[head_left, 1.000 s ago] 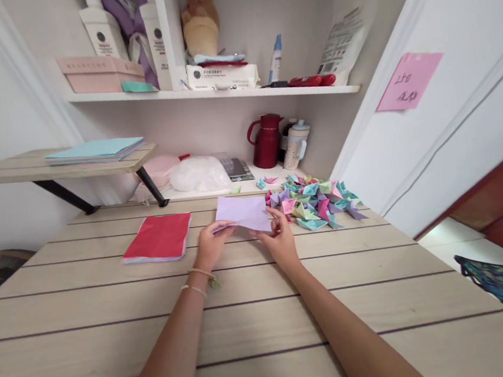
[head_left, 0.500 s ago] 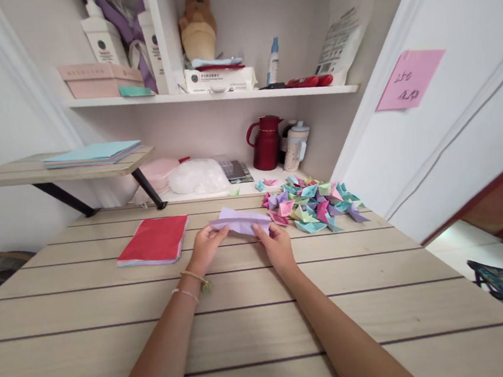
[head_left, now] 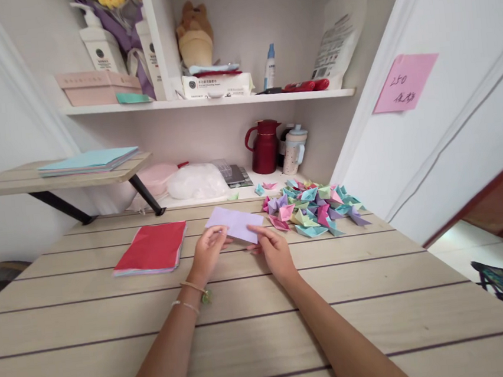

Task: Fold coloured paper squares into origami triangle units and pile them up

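A sheet of purple paper (head_left: pixel 235 221), folded to a rectangle, is held between my two hands above the table. My left hand (head_left: pixel 211 246) pinches its near left edge between thumb and fingers. At the near right corner my right hand (head_left: pixel 271 247) grips it, thumb on top and fingertips partly beneath. Left of my hands lies a stack of square paper with a red sheet on top (head_left: pixel 151 248). To the right is a heap of small folded paper boats (head_left: pixel 310 205) in pink, teal, green and purple.
The slatted wooden table (head_left: pixel 248 343) spreads in front of me. A raised shelf (head_left: pixel 129 173) at left carries a stack of blue-topped paper (head_left: pixel 91 159). Behind are a plastic bag (head_left: pixel 197 182), a red jug (head_left: pixel 265 147) and a tumbler (head_left: pixel 294 150). A pink note (head_left: pixel 405 82) is on the right wall.
The purple paper has turned from showing a raised fold along its length to a flat, smooth face tilted toward me. Both hands have shifted their grip slightly along its near edge.
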The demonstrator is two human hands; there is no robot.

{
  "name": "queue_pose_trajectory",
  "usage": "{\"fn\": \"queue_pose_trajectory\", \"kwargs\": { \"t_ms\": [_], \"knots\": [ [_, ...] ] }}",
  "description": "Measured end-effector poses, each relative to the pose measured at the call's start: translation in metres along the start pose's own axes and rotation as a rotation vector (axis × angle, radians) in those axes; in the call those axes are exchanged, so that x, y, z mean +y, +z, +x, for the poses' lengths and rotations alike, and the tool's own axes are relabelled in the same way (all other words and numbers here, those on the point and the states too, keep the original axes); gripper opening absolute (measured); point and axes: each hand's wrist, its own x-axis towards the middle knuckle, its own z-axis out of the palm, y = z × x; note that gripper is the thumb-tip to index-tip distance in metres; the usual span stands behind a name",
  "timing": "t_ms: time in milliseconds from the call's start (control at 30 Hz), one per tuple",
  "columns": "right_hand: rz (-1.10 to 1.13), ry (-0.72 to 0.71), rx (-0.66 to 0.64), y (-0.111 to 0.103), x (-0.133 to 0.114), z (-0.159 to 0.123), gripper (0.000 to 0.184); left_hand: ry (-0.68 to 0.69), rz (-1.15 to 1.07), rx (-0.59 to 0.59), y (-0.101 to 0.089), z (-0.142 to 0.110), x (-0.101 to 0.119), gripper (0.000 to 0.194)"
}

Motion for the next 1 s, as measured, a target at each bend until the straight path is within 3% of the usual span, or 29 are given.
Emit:
{"fn": "queue_pose_trajectory", "kwargs": {
  "t_ms": [100, 200, 333, 667, 867, 1000],
  "knots": [
    [-0.112, -0.03, -0.153, 0.001, 0.0, -0.002, 0.038, -0.002, 0.027, -0.002, -0.001, 0.0, -0.001, 0.036],
    [-0.193, -0.052, -0.18, 0.001, -0.002, -0.004, 0.049, -0.011, 0.017, 0.076, -0.003, 0.001, -0.002, 0.036],
    [-0.145, -0.04, -0.169, 0.002, -0.007, -0.003, 0.031, -0.014, 0.005, 0.086, -0.002, 0.0, 0.001, 0.032],
    [0.047, 0.088, 0.061, -0.002, -0.001, 0.003, 0.026, -0.069, -0.018, -0.088, 0.002, -0.006, 0.01, 0.048],
    [-0.034, 0.076, 0.189, -0.003, -0.001, 0.003, 0.024, -0.006, 0.164, 0.067, 0.002, -0.006, 0.012, 0.023],
    [-0.036, 0.075, 0.164, -0.003, -0.002, 0.003, 0.028, 0.034, 0.177, 0.059, -0.001, -0.003, 0.007, 0.021]
  ]
}}
